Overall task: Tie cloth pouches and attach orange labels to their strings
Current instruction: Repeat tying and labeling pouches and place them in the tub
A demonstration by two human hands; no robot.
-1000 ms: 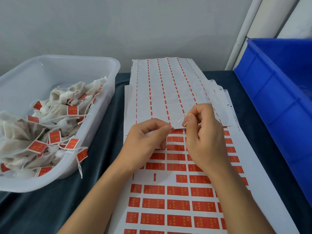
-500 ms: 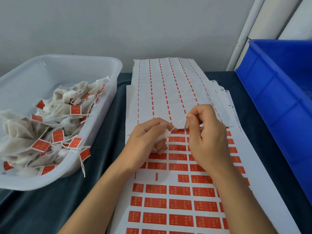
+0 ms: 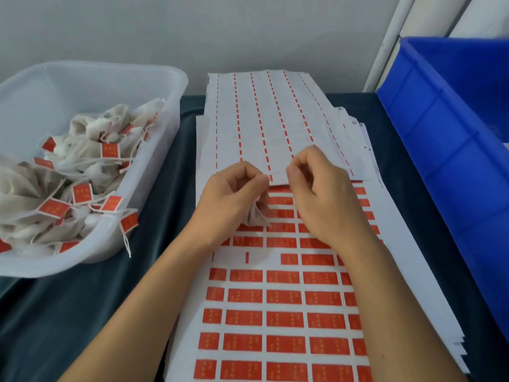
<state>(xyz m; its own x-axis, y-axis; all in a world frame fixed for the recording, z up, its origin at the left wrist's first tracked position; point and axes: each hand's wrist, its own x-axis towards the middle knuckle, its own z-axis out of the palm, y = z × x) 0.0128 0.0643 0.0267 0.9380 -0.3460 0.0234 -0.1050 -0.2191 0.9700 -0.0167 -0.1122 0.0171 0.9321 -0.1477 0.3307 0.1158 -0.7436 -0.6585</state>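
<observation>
My left hand point(image 3: 234, 199) grips a small off-white cloth pouch point(image 3: 254, 217), whose lower part hangs out below the fingers. My right hand point(image 3: 322, 194) is close beside it with thumb and forefinger pinched together near the pouch's top; the thin string is too fine to make out here. Both hands hover over a sheet of orange labels point(image 3: 275, 299) that lies on the dark cloth-covered table. A stack of used sheets point(image 3: 264, 119), stripped to thin orange strips, lies farther back.
A translucent white tub point(image 3: 165, 78) at the left holds several tied pouches with orange labels point(image 3: 110, 150); one string hangs over its rim. A large blue crate point(image 3: 440, 133) stands at the right. Dark table cloth point(image 3: 68, 312) shows between tub and sheets.
The hands have come closer together, and the string stretched between them earlier no longer shows. More of the pouch now hangs out below my left hand.
</observation>
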